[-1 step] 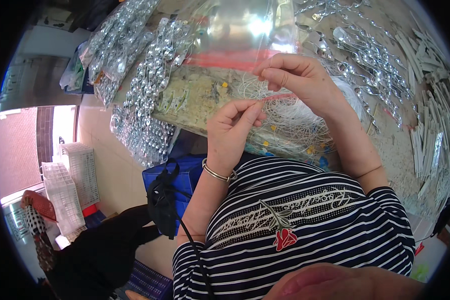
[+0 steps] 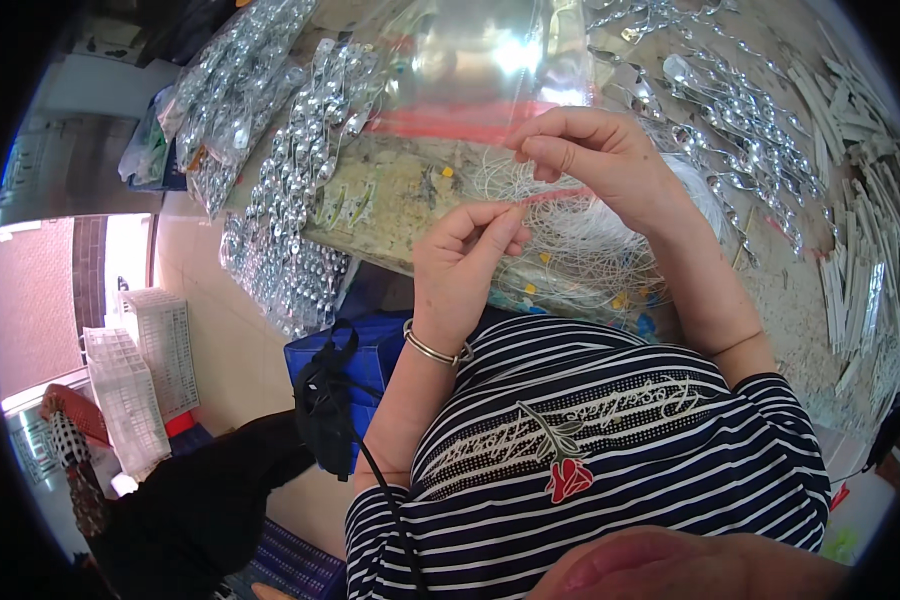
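Note:
My left hand (image 2: 462, 255) is closed in a pinch, thumb against forefinger, with a metal bangle (image 2: 432, 351) round the wrist. Higher and to the right, my right hand (image 2: 605, 165) pinches too. Whatever thin thing lies between the fingertips is too fine to make out. A tangled heap of white thread (image 2: 595, 245) lies on the worktable (image 2: 390, 222), beneath and beside both hands. Just beyond them is a clear plastic bag (image 2: 460, 60) with a red band (image 2: 420, 122) along its near edge; the right fingertips overlap that band in view.
Strings of shiny silver beads (image 2: 295, 165) hang over the table's left edge; more silver strands (image 2: 740, 120) lie at right. Whitish strips (image 2: 870, 220) are piled far right. A blue box (image 2: 370, 350), white crates (image 2: 160, 340) and a person in black (image 2: 190, 510) are at left.
My hands hold nearly the same pose. At lower left, the dark-clothed person has shifted slightly.

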A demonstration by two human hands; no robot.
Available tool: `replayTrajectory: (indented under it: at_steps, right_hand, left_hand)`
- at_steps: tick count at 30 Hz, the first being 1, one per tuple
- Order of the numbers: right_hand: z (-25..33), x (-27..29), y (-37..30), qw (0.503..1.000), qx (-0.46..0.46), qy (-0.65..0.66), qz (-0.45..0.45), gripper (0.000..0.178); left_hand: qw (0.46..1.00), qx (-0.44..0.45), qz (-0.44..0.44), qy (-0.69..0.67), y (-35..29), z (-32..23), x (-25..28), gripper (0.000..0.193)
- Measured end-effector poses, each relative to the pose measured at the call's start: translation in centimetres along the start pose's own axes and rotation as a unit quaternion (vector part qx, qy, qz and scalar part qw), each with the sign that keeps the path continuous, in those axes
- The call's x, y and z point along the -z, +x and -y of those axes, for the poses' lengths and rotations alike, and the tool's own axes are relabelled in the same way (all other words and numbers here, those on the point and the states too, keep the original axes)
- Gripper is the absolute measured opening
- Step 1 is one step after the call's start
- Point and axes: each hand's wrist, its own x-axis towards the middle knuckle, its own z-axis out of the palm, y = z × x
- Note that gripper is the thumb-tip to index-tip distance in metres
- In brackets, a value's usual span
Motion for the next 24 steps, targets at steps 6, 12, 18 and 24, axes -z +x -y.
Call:
replayTrajectory:
  at_steps: [6, 12, 18, 24]
  right_hand:
    - [0.0, 0.7, 0.4, 0.999, 0.014, 0.036, -0.017, 0.018]
    - [0.1, 1.1, 0.6, 0.999, 0.01, 0.039, -0.024, 0.017]
    - [0.0, 1.3, 0.5, 0.999, 0.016, 0.023, -0.035, 0.015]
    - [-0.2, 1.1, 0.5, 0.998, 0.049, 0.011, -0.024, 0.017]
  left_hand:
    - [1.0, 0.022, 0.002, 0.005, 0.1, 0.0, -0.3, 0.012]
    - [0.999, 0.04, 0.002, -0.002, 0.0, 0.1, -0.4, 0.012]
    - [0.998, 0.069, 0.008, -0.001, 0.0, 0.2, -0.2, 0.014]
    - [0.997, 0.081, 0.002, -0.008, 0.0, 0.1, -0.1, 0.015]
